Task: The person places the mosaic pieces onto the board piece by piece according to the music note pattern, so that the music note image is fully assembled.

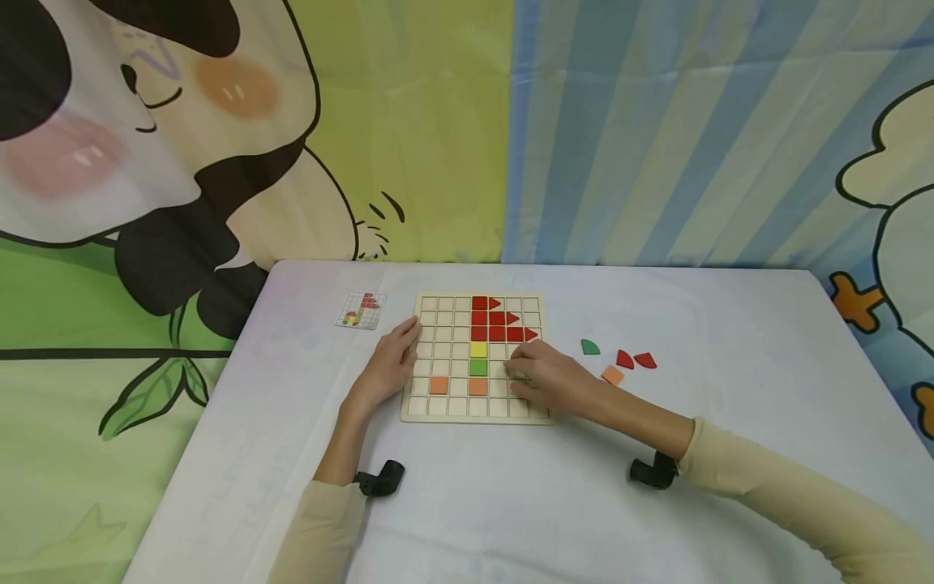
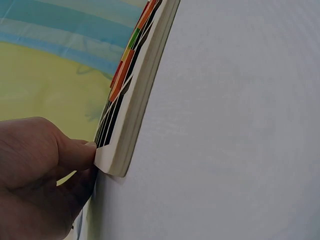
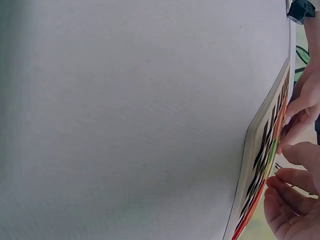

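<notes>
A pale gridded board lies on the table. My left hand rests along its left edge, the thumb touching the rim in the left wrist view. Over the board's right part is my right hand, fingers bent loosely and thumb apart, with no piece visible between them in the right wrist view. Red squares form three rows ending in red triangles. Below them come a yellow square, a green square and an orange square. Another orange square sits further left.
A small pattern card lies left of the board. To the right are a loose green quarter-round piece, two red curved-edge pieces and an orange square piece beside my right forearm. Printed curtains hang behind the table.
</notes>
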The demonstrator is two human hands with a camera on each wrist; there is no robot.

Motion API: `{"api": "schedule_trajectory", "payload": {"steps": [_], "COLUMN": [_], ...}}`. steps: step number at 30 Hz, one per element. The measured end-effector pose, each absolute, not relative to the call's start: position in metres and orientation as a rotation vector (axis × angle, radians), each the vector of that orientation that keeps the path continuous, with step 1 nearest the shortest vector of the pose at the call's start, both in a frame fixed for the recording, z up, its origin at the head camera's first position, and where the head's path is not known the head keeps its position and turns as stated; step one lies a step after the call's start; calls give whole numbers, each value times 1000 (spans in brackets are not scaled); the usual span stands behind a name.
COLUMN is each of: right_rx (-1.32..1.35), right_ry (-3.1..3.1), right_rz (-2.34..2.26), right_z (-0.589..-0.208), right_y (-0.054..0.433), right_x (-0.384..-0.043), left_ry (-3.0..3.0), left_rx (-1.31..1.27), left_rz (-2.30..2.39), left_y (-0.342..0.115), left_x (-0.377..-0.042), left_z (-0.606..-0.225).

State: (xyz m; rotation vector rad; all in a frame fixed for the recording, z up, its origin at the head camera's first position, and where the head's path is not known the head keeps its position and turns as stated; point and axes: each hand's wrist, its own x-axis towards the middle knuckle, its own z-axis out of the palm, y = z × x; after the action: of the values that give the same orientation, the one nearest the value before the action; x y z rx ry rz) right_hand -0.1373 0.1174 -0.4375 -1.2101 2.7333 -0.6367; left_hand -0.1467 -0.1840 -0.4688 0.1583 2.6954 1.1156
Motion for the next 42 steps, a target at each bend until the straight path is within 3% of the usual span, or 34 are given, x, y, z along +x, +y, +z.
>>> {"api": "schedule_trajectory", "payload": {"steps": [18, 42], "right_rx": [-1206, -884], "right_ry": [2748, 2877], "right_rz": [-591, -807], "right_z": [-441, -427], "right_y": [121, 230], "right_x": [-134, -113], "left_ry": [2681, 2694], "left_rx": [153, 143], "left_rz": [1121, 1107], "left_y": [-179, -183], "left_x": [-147, -146], "left_z": [-472, -470]}}
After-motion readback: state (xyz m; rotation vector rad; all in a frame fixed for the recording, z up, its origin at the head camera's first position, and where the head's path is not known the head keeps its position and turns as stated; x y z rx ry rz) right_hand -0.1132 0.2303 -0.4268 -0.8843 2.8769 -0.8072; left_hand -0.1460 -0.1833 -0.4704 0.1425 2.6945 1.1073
